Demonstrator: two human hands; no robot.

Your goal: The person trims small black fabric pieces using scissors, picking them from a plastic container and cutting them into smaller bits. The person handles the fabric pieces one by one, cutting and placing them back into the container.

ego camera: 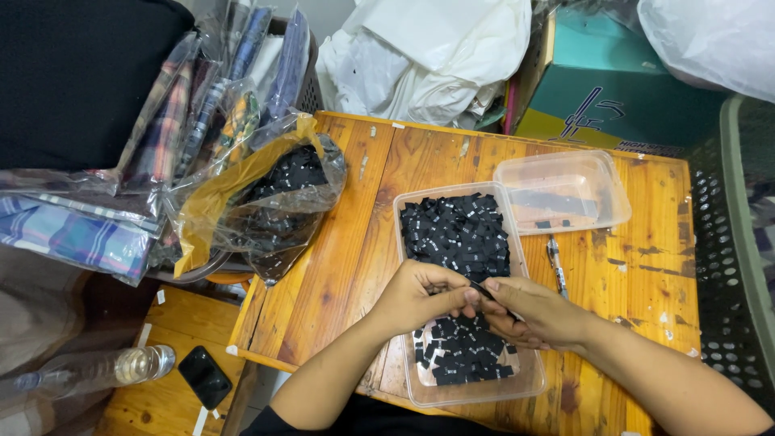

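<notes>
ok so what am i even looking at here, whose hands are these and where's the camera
There is one picture, taken by a camera worn on a person's head, looking down at their own bare hands. The left hand and right hand meet over a clear plastic tray full of small black tags, pinching one small black piece between them. The tray sits on a wooden table. Beside it lie a clear lid, a pen and a plastic bag of more black pieces. Lower left are a phone and a bottle.

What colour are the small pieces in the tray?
Black pieces, clearest in the head view.
</notes>
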